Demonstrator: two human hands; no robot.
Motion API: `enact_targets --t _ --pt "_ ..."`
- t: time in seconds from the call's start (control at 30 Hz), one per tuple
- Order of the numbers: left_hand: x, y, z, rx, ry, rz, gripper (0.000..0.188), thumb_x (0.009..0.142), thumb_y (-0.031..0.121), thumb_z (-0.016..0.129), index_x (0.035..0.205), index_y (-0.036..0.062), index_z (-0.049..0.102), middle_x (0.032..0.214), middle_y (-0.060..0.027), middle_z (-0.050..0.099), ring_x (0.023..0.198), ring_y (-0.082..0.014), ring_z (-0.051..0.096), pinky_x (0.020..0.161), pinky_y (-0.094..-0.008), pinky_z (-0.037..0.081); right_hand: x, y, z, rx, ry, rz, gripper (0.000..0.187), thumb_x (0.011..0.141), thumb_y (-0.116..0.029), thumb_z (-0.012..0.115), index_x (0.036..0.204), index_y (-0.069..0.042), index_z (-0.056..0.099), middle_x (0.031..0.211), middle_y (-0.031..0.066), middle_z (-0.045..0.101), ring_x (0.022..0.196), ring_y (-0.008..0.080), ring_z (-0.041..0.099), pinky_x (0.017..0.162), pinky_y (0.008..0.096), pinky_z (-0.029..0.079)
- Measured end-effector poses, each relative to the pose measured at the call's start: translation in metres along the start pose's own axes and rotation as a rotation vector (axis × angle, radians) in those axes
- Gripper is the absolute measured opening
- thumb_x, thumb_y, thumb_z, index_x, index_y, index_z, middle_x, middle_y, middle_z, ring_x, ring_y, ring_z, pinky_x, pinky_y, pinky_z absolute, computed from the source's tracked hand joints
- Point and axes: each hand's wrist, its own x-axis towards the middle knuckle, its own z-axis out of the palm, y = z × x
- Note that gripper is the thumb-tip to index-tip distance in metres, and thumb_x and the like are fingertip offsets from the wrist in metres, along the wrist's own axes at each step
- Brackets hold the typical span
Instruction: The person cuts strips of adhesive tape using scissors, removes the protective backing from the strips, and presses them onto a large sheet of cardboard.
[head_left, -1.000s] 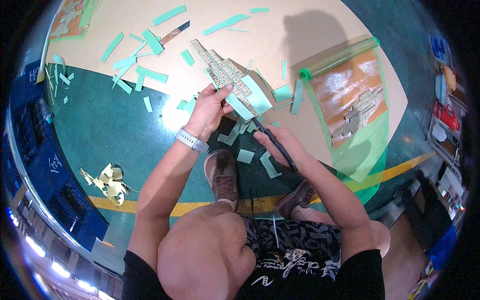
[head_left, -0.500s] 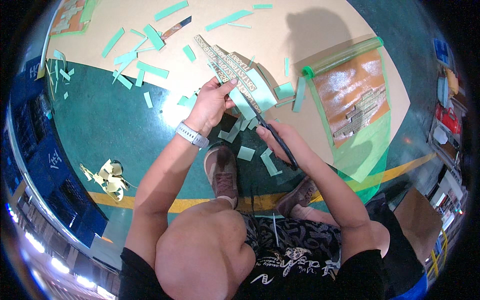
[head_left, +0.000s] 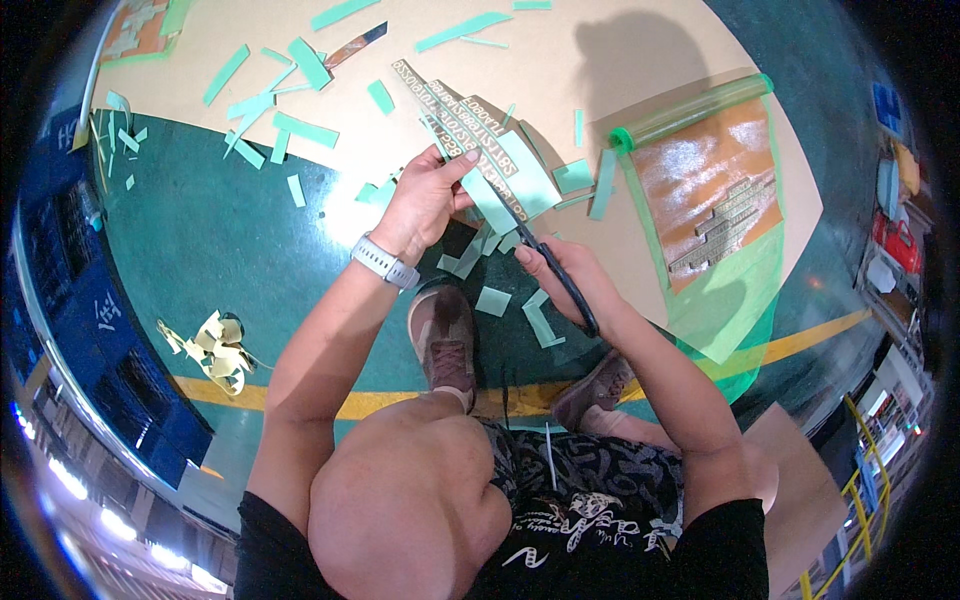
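My left hand (head_left: pixel 428 195), with a light watch on its wrist, pinches a pale green sheet (head_left: pixel 532 172) between thumb and fingers. Rows of tan raised-looking letters and numerals run along the sheet, and its upper edge is stepped. My right hand (head_left: pixel 578 268) grips black-handled scissors (head_left: pixel 574 300). Their dark blades lie along the lowest row of characters, at the border of a plain green strip. My left fingertips are just beside the blade end; whether the blades are fully closed is hard to make out.
Green offcuts (head_left: pixel 305 130) litter the tan board (head_left: pixel 560 60) and the green floor. On the board's right lies a brown panel (head_left: pixel 690 160) with lettered strips and a green film roll (head_left: pixel 690 110). Crumpled yellowish scraps (head_left: pixel 222 350) sit at left. My shoe (head_left: pixel 445 335) is below my hands.
The scissor blades now reach further up along the bottom row of letters on the sheet. Both hands stay nearly in place, and the view has shifted slightly.
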Motion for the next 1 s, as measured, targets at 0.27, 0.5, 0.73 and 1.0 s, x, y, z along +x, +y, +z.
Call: enact_targets --t 0.27,0.5,0.73,1.0 --pt "0.0 -0.003 -0.003 -0.037 0.014 -0.022 0.015 0.089 0.008 0.054 0.102 0.0007 0.054 0.097 -0.01 0.063 0.086 -0.0177 0.064 0.072 -0.0292 0.057 -0.003 0.002 -0.007 0.048 -0.071 -0.039 0.047 0.09 -0.048 0.047 0.082 -0.002 0.052 0.059 0.013 0.05 0.057 0.0244 0.051 0.057 0.0356 0.043" --pt "0.0 -0.003 -0.002 -0.049 -0.01 -0.011 0.016 0.09 0.009 0.053 0.103 0.0007 0.053 0.096 -0.0105 0.063 0.085 -0.018 0.065 0.072 -0.0291 0.057 -0.008 -0.003 -0.01 0.177 -0.128 0.037 0.044 0.091 -0.046 0.046 0.084 -0.003 0.05 0.061 0.0098 0.049 0.058 0.0201 0.049 0.057 0.0341 0.042" --pt "-0.002 -0.002 0.001 -0.029 -0.002 -0.046 0.014 0.088 0.008 0.056 0.1 0.0021 0.054 0.092 -0.0081 0.064 0.075 -0.0134 0.064 0.063 -0.0233 0.055 0.001 0.0 -0.007 0.182 -0.109 0.01 0.039 0.092 -0.045 0.047 0.088 -0.006 0.05 0.058 -0.0032 0.043 0.05 0.0065 0.042 0.045 0.0227 0.037" --pt "-0.002 -0.002 0.002 -0.014 0.021 -0.051 0.013 0.088 0.008 0.057 0.099 0.0031 0.054 0.089 -0.0065 0.063 0.068 -0.0094 0.061 0.056 -0.0197 0.051 0.005 0.002 -0.005 0.104 -0.055 0.014 0.043 0.091 -0.042 0.05 0.082 -0.001 0.053 0.062 0.0142 0.051 0.059 0.0229 0.051 0.059 0.0351 0.043"
